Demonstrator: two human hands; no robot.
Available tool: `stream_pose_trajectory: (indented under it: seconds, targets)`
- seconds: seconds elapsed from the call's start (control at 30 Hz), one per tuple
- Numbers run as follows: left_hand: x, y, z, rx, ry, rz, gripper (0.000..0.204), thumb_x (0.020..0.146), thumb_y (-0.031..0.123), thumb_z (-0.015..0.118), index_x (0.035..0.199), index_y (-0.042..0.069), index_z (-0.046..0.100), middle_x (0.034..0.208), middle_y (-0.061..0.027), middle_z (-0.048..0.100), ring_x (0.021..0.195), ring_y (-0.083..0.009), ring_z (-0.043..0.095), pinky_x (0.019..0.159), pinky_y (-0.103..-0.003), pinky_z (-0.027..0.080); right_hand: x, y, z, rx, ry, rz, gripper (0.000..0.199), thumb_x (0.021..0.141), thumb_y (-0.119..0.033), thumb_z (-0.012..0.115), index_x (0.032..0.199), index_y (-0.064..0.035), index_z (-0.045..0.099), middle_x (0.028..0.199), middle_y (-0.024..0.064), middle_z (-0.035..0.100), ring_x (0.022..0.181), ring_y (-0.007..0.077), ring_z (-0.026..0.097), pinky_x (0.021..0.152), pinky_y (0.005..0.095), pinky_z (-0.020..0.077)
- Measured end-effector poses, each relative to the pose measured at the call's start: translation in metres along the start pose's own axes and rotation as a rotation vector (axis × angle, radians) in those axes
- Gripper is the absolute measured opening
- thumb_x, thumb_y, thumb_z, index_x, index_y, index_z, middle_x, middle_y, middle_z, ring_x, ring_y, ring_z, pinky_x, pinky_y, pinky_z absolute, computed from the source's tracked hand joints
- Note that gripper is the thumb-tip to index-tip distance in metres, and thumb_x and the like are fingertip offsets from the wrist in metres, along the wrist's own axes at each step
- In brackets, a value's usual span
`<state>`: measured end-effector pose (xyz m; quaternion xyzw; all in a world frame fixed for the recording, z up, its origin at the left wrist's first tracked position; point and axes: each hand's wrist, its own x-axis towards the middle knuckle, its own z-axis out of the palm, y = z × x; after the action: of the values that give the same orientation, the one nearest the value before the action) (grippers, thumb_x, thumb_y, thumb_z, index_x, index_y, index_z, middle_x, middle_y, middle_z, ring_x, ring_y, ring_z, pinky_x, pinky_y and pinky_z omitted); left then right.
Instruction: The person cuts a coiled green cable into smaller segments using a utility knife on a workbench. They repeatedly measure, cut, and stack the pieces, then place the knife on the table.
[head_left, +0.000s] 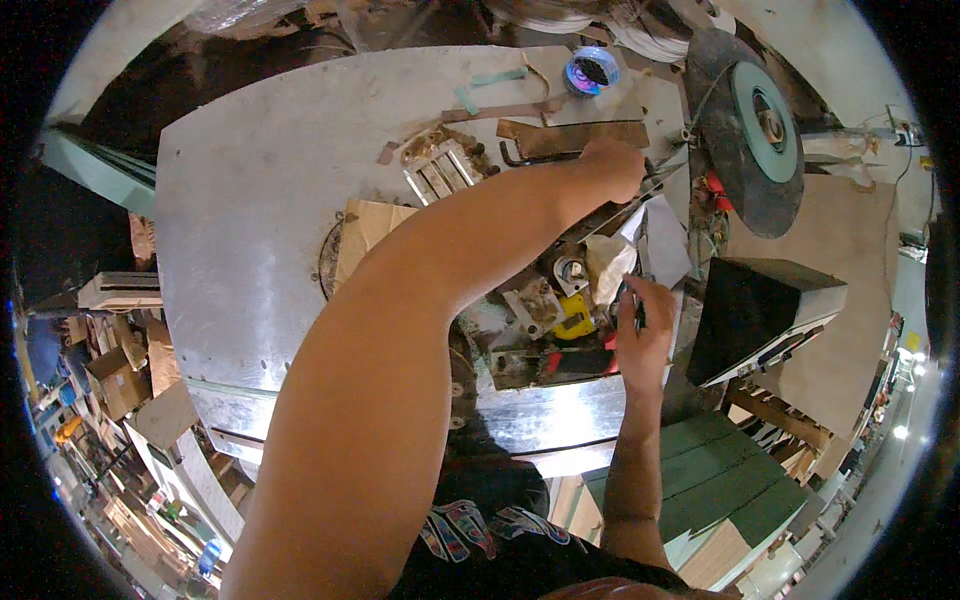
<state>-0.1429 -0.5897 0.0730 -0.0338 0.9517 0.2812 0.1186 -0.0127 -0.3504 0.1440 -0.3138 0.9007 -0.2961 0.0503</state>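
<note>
My left arm stretches across the metal table to the far right, where my left hand is curled beside a flat brown strip and thin metal pieces. What its fingers hold is hidden. My right hand is at the right side of a cluttered shallow tray, its fingers bent round something dark that I cannot make out. Near it in the tray lie a crumpled cream-coloured cloth or paper, a round metal part, a yellow piece and a red-handled item.
On the table stand a metal vise-like block, a cardboard piece and a round clear container with dark contents. A large grey disc rises at the right, above a black box. Green boards lie nearer, below it.
</note>
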Motion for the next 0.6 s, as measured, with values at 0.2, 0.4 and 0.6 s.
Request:
stream_pose_trajectory:
  seconds: [0.2,0.4,0.6]
  targets:
    - [0.011,-0.018,0.015,0.066,-0.118,-0.047,0.035,0.079,0.011,0.075,0.113,0.004,0.081,0.120,-0.0200,0.078,0.112,-0.0377,0.076,0.091,-0.050,0.062,0.030,-0.017,0.015,-0.292,-0.318,-0.212,0.064,0.079,0.007,0.066,0.138,-0.0157,0.072,0.125,0.0128,0.061,0.116,0.0373,0.057,0.104,0.0494,0.0452]
    - [0.017,-0.014,0.016,-0.034,-0.163,-0.065,0.038,0.081,0.012,0.076,0.118,0.004,0.080,0.125,-0.0222,0.076,0.117,-0.0393,0.074,0.095,-0.049,0.061,0.043,0.017,0.037,-0.513,-0.465,-0.389,0.048,0.081,0.002,0.064,0.128,-0.0043,0.073,0.132,0.0145,0.062,0.121,0.0368,0.058,0.104,0.0488,0.0486]
    - [0.022,-0.018,0.016,0.000,-0.192,-0.067,0.043,0.081,0.021,0.081,0.120,0.003,0.080,0.126,-0.0214,0.076,0.120,-0.0397,0.072,0.098,-0.049,0.060,0.057,0.018,0.044,-0.436,-0.540,-0.374,0.042,0.089,-0.009,0.062,0.129,-0.0088,0.074,0.128,0.0122,0.069,0.128,0.0330,0.058,0.106,0.0482,0.0471]
